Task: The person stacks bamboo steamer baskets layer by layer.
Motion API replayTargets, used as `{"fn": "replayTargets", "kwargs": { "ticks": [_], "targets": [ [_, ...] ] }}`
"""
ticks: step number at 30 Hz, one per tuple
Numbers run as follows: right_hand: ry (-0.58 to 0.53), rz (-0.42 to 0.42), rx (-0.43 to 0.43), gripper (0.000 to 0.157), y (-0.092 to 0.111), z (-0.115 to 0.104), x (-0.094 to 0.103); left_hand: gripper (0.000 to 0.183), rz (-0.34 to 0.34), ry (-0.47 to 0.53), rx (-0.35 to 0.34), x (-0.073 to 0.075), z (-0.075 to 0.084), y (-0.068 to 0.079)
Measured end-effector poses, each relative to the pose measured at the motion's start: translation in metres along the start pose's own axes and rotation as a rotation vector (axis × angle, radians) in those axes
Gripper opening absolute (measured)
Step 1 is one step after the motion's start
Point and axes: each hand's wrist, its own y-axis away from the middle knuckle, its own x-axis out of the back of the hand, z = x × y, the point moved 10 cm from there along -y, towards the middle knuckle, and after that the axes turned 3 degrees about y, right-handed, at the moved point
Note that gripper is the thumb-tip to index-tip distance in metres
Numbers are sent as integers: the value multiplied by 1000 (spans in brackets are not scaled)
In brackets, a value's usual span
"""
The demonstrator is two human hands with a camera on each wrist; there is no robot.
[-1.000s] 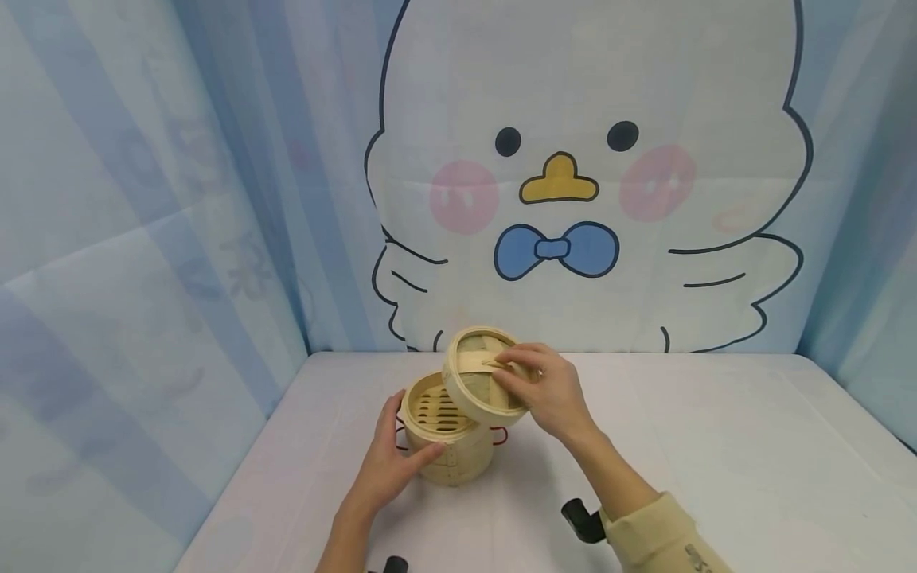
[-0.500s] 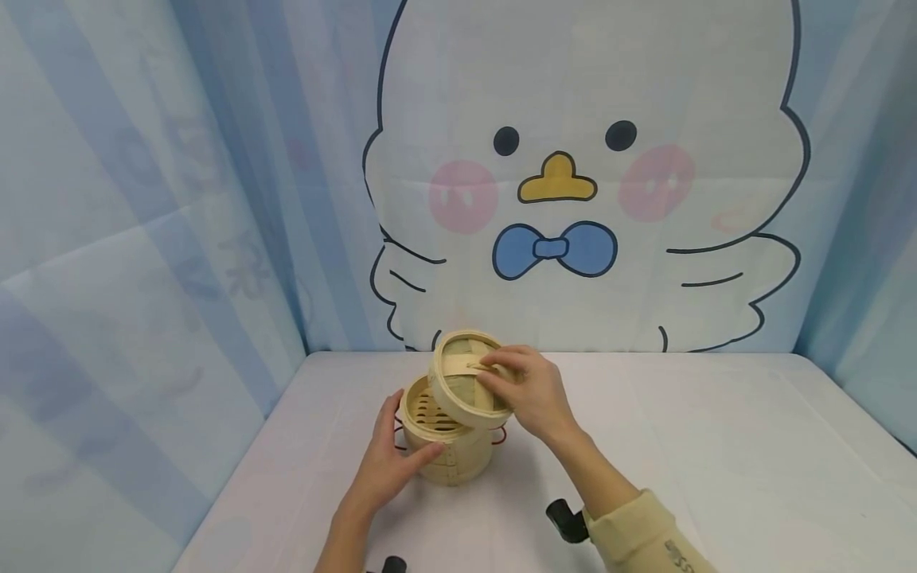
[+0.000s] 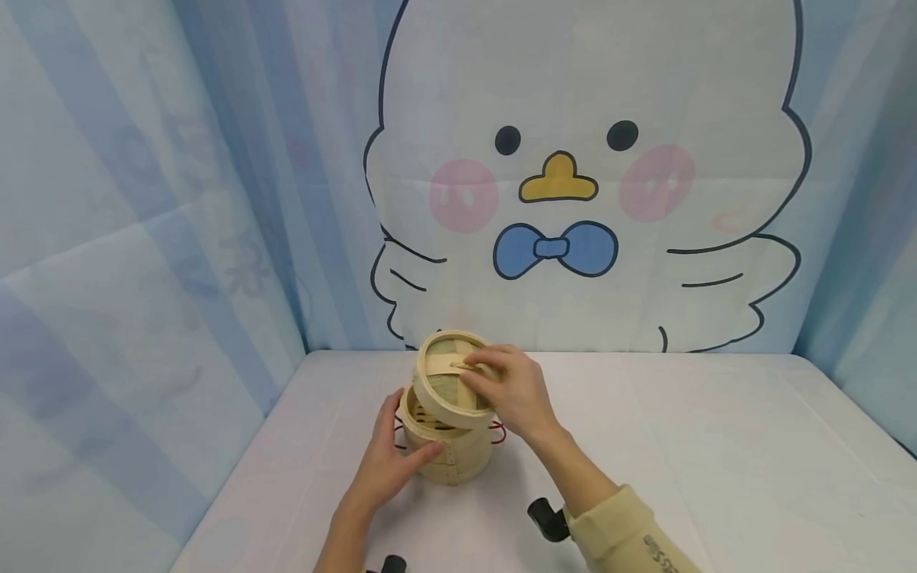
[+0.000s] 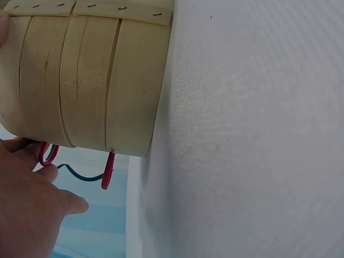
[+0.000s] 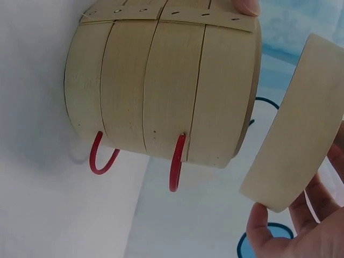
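A round bamboo steamer (image 3: 458, 460) of stacked tiers stands upright on the table, with red loop handles (image 5: 175, 164) at its sides. My left hand (image 3: 383, 461) holds it from the left, thumb on the front wall and fingers round the far side. Above the open top hangs the bamboo lid (image 3: 438, 388), tilted. My right hand (image 3: 517, 390) pinches the small handle strip on the lid's top. In the right wrist view a gap shows between the lid (image 5: 301, 123) and the steamer's rim. Part of the slatted inside is visible beneath the lid; the rest is hidden.
The white table (image 3: 716, 461) stretches to the right and ends at a back curtain (image 3: 573, 310) printed with a cartoon bird. A blue-striped curtain (image 3: 143, 239) borders the left. A black camera mount (image 3: 548, 520) sits at my right wrist.
My right hand has carried the lid leftward and slightly down, so it covers more of the steamer's open top. My left hand keeps its place on the steamer.
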Motion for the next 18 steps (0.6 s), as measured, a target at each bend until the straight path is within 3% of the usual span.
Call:
{"fn": "replayTargets", "kwargs": {
  "ticks": [18],
  "targets": [
    [57,-53,-15,17,-1,-6,-18,93,-2,32,-63,1,2,-1]
  ]
}}
